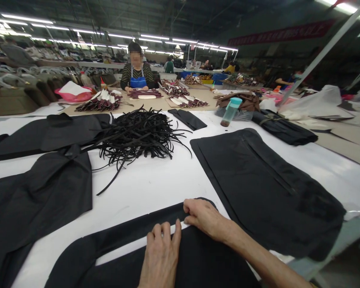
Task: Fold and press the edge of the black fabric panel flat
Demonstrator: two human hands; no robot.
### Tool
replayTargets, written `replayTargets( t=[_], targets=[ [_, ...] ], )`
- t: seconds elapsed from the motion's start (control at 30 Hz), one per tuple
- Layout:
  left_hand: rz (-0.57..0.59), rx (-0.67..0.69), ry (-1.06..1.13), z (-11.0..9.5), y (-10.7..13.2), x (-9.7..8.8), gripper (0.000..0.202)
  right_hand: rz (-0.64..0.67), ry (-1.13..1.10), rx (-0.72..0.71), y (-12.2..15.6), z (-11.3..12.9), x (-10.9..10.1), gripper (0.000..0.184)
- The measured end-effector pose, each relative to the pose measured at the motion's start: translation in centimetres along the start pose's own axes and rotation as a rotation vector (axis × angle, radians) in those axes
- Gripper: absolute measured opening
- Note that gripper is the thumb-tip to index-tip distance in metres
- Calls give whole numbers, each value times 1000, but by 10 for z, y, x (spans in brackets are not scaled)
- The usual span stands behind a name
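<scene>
A black fabric panel (123, 240) with rounded corners lies at the near edge of the table. A long narrow white strip (123, 251) shows along it; whether it is tape or a slot baring the white table, I cannot tell. My left hand (162, 254) rests palm down on the panel, its fingers stretched over the strip. At the strip's right end, my right hand (205, 218) is closed, with thumb and curled fingers pinching the panel's black fabric. The fingertips partly hide what they grip.
A heap of black strips (141, 134) lies mid-table. Black fabric pieces (57, 184) spread to the left, and a large black panel with a zipper-like line (258, 176) to the right. Farther back stand a teal-lidded bottle (230, 112) and a person in a blue apron (138, 76).
</scene>
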State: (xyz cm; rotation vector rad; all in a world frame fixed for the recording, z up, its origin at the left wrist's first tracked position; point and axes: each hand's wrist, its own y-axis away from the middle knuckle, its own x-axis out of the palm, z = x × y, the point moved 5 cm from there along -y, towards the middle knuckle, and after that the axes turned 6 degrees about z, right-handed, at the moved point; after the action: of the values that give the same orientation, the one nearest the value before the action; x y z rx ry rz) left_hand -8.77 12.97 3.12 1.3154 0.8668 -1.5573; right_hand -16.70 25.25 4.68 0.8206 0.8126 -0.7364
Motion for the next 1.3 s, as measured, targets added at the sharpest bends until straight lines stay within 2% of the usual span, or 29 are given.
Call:
replayTargets(
  t=[0.2, 0.37, 0.5, 0.8, 0.9, 1.1, 1.3],
  targets=[
    [-8, 9, -75, -3, 0, 3, 51, 7, -36, 24, 6, -6, -4, 4],
    [0, 13, -74, -3, -2, 1, 47, 13, -7, 169, 0, -3, -5, 10],
    [37, 14, -89, -5, -6, -2, 51, 32, 17, 251, -4, -5, -8, 7],
    [113, -3, -216, -13, -21, -5, 67, 90, -68, 229, -8, -22, -4, 5],
    [106, -8, -164, -11, -21, -6, 63, 77, -76, 241, -8, -23, -2, 5],
    [-45, 30, 45, 7, -1, 0, 51, 73, -116, 241, -7, -28, 3, 5],
    [-48, -96, 38, 49, 38, 19, 49, 11, -157, 233, -1, -24, 0, 6]
  ],
)
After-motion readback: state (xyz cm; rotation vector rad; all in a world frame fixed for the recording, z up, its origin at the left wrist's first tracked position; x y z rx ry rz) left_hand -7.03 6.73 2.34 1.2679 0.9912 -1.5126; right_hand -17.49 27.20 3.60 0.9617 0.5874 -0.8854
